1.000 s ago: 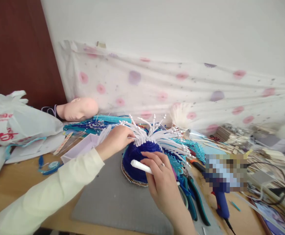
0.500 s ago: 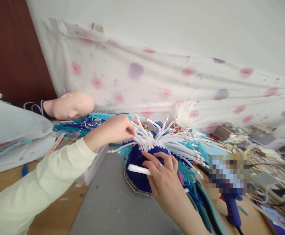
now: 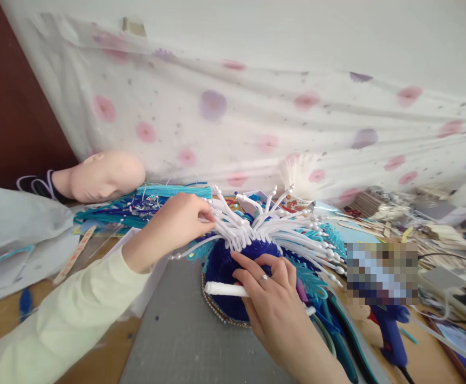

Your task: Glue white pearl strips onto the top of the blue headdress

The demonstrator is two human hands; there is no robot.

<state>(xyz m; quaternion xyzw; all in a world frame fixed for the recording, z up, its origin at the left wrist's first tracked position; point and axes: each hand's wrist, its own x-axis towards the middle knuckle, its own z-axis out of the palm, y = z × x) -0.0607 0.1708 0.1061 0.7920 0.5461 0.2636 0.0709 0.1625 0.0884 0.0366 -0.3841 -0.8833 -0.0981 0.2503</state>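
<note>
A dark blue headpiece (image 3: 221, 266) with a beaded rim lies on a grey mat (image 3: 169, 330). White bead-tipped strands (image 3: 236, 234) fan out from its top. At the strands' left side, my left hand (image 3: 185, 221) pinches one or more of them between thumb and fingers. My right hand (image 3: 268, 293) rests over the headpiece, holding a white stick (image 3: 225, 289) under its fingers, with the index finger reaching to the strand bases. The fingertips of my left hand are partly hidden.
A mannequin head (image 3: 107, 176) lies at the back left beside blue tassels (image 3: 117, 210). To the right are pliers (image 3: 347, 341), a blue glue gun (image 3: 391, 330) and piled wooden sticks (image 3: 444, 256). A white cup (image 3: 297, 202) stands behind the strands.
The view has shifted slightly, so background items sit further left or lower. Both hands keep nearly the same places on the headpiece.
</note>
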